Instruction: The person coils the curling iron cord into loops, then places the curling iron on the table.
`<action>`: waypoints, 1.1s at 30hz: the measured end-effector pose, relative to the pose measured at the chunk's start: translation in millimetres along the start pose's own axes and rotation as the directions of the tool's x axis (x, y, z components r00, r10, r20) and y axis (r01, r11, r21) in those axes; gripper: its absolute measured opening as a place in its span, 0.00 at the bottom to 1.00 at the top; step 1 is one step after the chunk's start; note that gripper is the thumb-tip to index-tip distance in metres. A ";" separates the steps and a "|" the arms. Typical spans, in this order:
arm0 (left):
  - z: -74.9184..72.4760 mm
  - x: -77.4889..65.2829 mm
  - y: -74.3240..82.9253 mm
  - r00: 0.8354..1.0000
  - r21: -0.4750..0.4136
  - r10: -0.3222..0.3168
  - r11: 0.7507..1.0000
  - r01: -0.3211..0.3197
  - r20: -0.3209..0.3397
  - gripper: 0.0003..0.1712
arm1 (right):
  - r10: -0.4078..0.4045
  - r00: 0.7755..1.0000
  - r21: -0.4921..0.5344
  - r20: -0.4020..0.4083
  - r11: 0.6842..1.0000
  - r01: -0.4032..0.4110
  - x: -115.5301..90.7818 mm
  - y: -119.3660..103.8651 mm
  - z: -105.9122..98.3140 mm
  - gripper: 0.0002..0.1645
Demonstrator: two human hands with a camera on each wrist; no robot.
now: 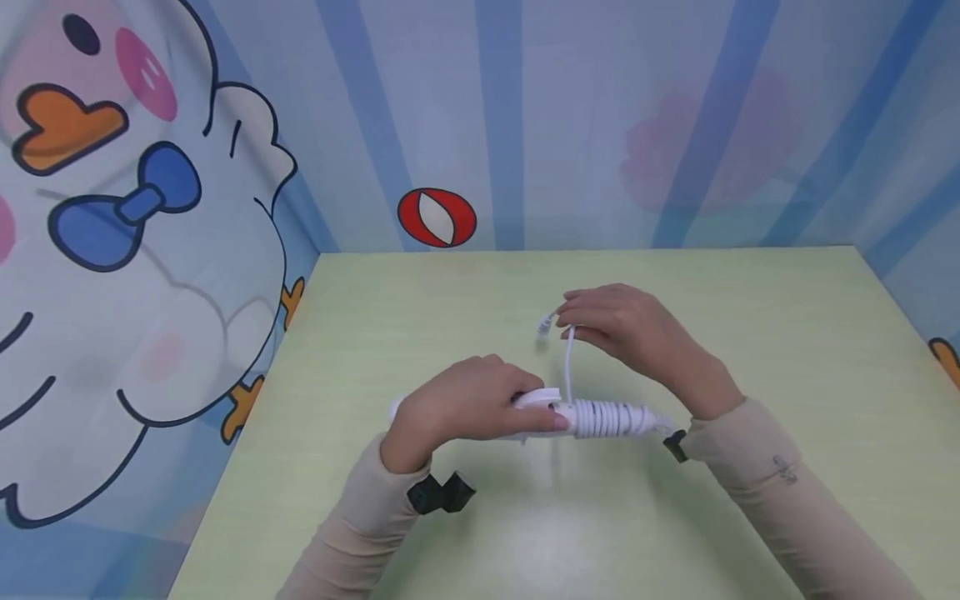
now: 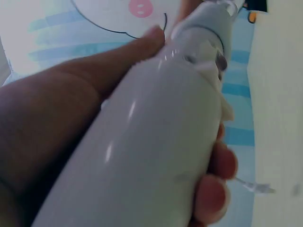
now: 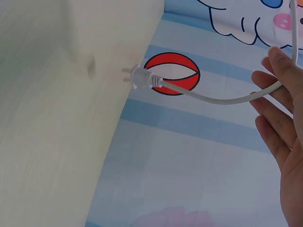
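Observation:
My left hand [image 1: 474, 402] grips a smooth white handheld appliance [image 2: 142, 142] with a thick rounded body, held lengthwise above the table. Its thumb lies along the side, and fingertips curl round the body in the left wrist view. White cord is wound in several coils [image 1: 609, 419] round the appliance's narrower right end. From there a loose length of power cord [image 1: 567, 367] rises to my right hand [image 1: 628, 330], which pinches it between thumb and fingers. Beyond those fingers the cord's free end hangs with a two-pin plug [image 3: 140, 78].
A pale yellow-green table [image 1: 810, 333] lies under both hands. Behind it stands a blue striped wall [image 1: 570, 125] with a red ball print, and a large cartoon bird [image 1: 202, 333] is printed at left. Black wrist mounts [image 1: 442, 493] sit at the cuffs.

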State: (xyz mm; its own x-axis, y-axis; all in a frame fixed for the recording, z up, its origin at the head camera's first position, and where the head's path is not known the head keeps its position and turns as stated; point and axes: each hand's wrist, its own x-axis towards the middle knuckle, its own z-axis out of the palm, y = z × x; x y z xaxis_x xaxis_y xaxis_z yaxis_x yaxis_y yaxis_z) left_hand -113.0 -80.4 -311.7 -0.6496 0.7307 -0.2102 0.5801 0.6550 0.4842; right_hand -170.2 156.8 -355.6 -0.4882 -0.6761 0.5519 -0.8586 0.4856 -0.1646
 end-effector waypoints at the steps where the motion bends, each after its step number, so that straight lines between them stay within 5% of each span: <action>1: 2.0 1.6 0.7 1.000 0.021 -0.020 1.000 0.020 -0.008 0.19 | -0.004 1.000 -0.007 -0.007 1.000 0.004 0.1 0.6 -1.6 0.17; 14: 25.9 31.1 -18.1 0.950 0.129 -0.273 0.948 0.292 -0.151 0.23 | -0.015 1.000 -0.172 -0.016 0.985 0.012 2.1 -0.3 -8.9 0.13; 25: 38.2 50.2 -44.9 0.869 0.035 -0.348 0.923 0.384 -0.352 0.26 | 0.041 0.997 -0.216 -0.060 0.975 -0.053 -0.5 -4.7 -0.1 0.09; 33: 21.4 60.2 -58.6 0.796 -0.055 -0.389 0.909 0.413 -0.464 0.25 | 0.156 0.980 -0.153 -0.125 0.973 -0.175 -5.7 -8.8 8.5 0.14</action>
State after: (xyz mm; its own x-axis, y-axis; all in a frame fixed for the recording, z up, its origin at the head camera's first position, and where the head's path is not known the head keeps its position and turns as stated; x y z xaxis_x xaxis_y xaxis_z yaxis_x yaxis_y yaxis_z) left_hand -175.6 -70.6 -370.9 -0.9707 0.2371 0.0380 0.2322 0.8866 0.3999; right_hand -161.2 151.7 -364.3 -0.5930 -0.5169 0.6174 -0.7256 0.6754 -0.1314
